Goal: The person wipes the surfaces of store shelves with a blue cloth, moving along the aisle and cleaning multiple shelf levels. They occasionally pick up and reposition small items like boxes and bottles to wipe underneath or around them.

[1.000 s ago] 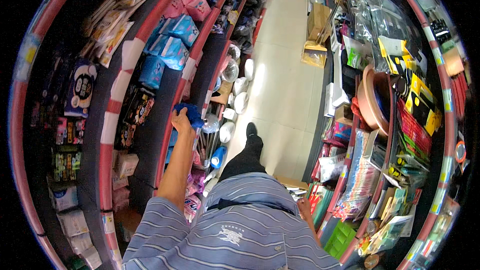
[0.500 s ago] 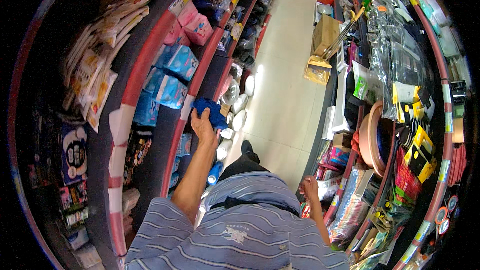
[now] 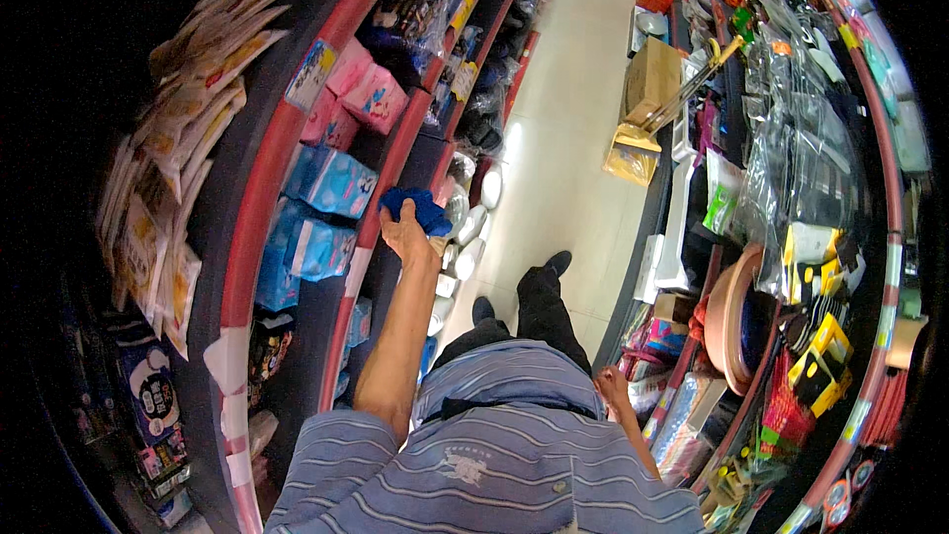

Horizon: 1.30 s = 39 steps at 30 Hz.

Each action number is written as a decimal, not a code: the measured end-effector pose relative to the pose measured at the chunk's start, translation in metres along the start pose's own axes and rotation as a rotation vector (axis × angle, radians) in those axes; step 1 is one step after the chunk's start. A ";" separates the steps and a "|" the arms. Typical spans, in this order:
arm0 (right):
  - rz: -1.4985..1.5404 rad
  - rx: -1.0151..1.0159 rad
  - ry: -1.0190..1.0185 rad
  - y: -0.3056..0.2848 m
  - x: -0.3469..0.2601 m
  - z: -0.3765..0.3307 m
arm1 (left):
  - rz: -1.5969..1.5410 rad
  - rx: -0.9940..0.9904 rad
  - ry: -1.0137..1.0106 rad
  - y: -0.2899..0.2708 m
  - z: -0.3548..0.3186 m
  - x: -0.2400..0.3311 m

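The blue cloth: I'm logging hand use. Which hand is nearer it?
Left. The left hand holds the blue cloth at the red shelf edge; the right hand hangs low by the hip.

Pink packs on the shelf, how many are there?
2. Both pink packs sit side by side on the upper left shelf, one left of the other, above the left hand holding a blue cloth. More may hide behind.

The single head view looks steeply down from above the person's striped shirt point(image 3: 494, 455) along a shop aisle floor point(image 3: 563, 138). Red-edged shelves point(image 3: 376, 188) bend up the left side and packed racks point(image 3: 820, 188) the right, both close in.
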State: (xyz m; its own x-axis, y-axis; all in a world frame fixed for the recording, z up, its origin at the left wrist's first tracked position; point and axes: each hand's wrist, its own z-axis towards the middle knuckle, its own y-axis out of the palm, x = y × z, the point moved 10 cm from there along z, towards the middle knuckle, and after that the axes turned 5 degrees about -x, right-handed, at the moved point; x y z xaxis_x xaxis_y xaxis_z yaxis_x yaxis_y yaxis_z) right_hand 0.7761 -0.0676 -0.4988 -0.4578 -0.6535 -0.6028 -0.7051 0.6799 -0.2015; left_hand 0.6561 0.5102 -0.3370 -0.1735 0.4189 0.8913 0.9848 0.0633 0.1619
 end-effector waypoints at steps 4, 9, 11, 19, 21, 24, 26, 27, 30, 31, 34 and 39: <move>0.125 -0.096 -0.089 -0.023 -0.023 0.052 | 0.071 -0.020 0.110 0.028 0.058 -0.018; -0.088 -0.018 -0.029 -0.074 -0.101 0.111 | -0.033 -0.061 0.053 0.096 0.088 -0.019; -0.091 -0.016 -0.039 -0.095 -0.121 0.133 | -0.036 -0.023 0.046 0.121 0.094 -0.015; 0.050 0.005 0.022 -0.147 -0.195 0.206 | 0.123 -0.053 0.120 0.176 0.111 -0.003; 0.028 0.014 0.042 -0.150 -0.206 0.216 | 0.149 -0.024 0.129 0.187 0.114 -0.007; 0.124 -0.066 -0.040 -0.145 -0.216 0.243 | 0.121 -0.042 0.024 0.218 0.115 -0.009; 0.029 -0.087 -0.037 -0.138 -0.244 0.249 | 0.123 -0.017 0.123 0.212 0.140 -0.006; -0.017 -0.090 -0.036 -0.137 -0.256 0.252 | 0.123 -0.010 0.168 0.213 0.150 -0.007; -0.051 -0.072 -0.037 -0.148 -0.275 0.269 | 0.108 -0.002 0.111 0.252 0.136 0.001; -0.063 -0.064 -0.037 -0.149 -0.283 0.275 | 0.115 0.025 0.103 0.255 0.137 0.002; 0.132 -0.070 -0.059 -0.166 -0.268 0.306 | 0.123 0.005 0.035 0.271 0.141 -0.019; -0.020 0.014 0.043 -0.176 -0.323 0.328 | 0.018 -0.118 -0.103 0.350 0.115 -0.023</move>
State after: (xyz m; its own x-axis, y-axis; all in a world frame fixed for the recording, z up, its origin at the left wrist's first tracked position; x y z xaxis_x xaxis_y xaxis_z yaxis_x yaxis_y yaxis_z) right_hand 1.2253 0.1327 -0.5219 -0.4668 -0.6804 -0.5649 -0.7069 0.6709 -0.2239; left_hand 1.0057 0.6268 -0.3494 -0.1479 0.5097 0.8475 0.9784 -0.0495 0.2005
